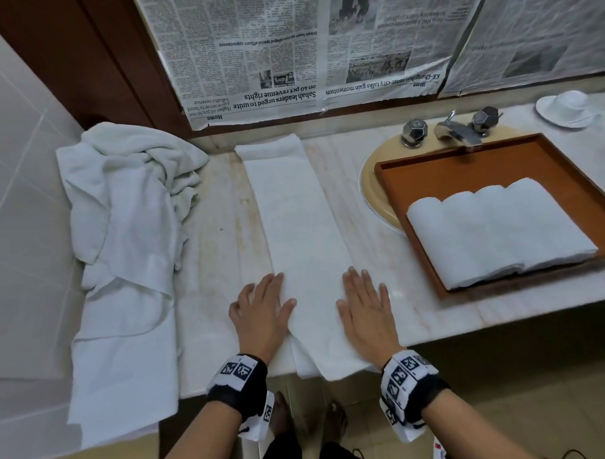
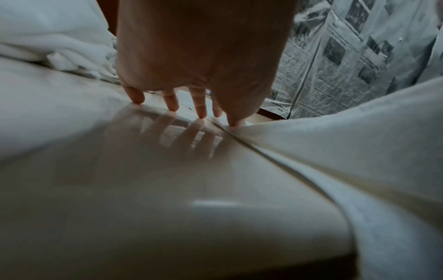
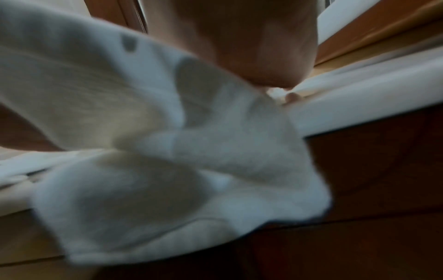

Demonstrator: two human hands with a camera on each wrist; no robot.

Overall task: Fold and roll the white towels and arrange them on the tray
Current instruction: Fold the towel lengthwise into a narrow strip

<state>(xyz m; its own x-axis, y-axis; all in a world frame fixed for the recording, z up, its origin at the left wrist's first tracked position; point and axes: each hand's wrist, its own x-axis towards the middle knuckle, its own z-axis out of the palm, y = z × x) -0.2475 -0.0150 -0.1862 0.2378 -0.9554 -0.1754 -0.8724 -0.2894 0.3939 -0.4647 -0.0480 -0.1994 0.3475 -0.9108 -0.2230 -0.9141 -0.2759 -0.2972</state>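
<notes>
A white towel (image 1: pixel 301 229) folded into a long narrow strip lies on the marble counter, running from the back wall to the front edge, where its near end hangs over. My left hand (image 1: pixel 262 306) lies flat on the strip's left edge with straight fingers. My right hand (image 1: pixel 363 302) lies flat on its right edge. In the left wrist view the fingertips (image 2: pixel 200 111) touch the glossy counter beside the towel (image 2: pixel 347 136). Several rolled white towels (image 1: pixel 496 229) lie side by side in the brown tray (image 1: pixel 463 165). The right wrist view shows blurred towel (image 3: pixel 167 142).
A heap of unfolded white towels (image 1: pixel 122 215) sits at the counter's left and drapes over its edge. The tray rests over the sink, with the tap (image 1: pixel 455 129) behind it. A white dish (image 1: pixel 564 108) stands at the far right. Newspaper (image 1: pixel 288 51) covers the wall behind.
</notes>
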